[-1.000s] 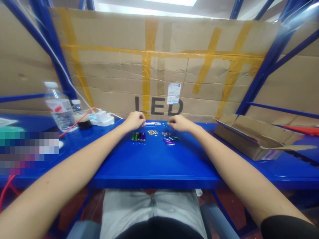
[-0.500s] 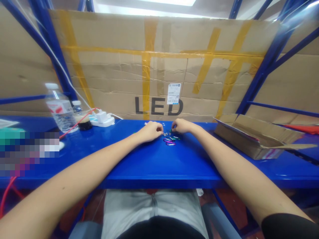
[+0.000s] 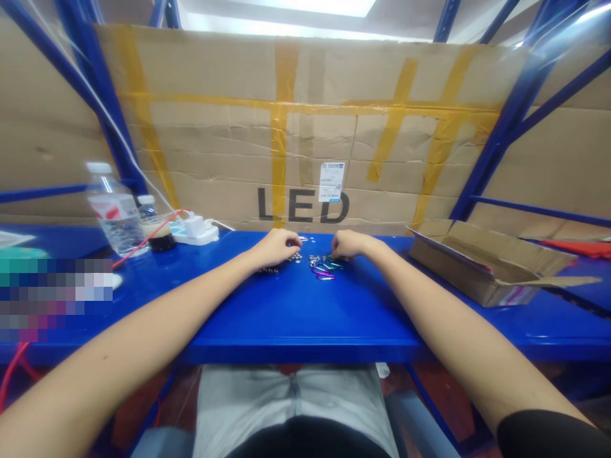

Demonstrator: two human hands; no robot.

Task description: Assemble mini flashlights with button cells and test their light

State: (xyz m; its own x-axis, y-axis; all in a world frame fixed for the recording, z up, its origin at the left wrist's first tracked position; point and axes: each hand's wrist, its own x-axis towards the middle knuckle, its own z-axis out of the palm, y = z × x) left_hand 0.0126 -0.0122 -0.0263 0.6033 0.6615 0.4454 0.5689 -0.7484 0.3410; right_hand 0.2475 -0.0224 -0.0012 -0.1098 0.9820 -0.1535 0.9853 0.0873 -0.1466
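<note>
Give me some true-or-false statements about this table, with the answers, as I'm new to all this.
1. The right hand is at the coloured clips. True.
2. The left hand is inside the open box. False: it is over the blue table, by the small metal parts.
3. The cardboard sheet behind the table reads "LED". True.
4. The clear bottle has no cap. False: a white cap is on it.
</note>
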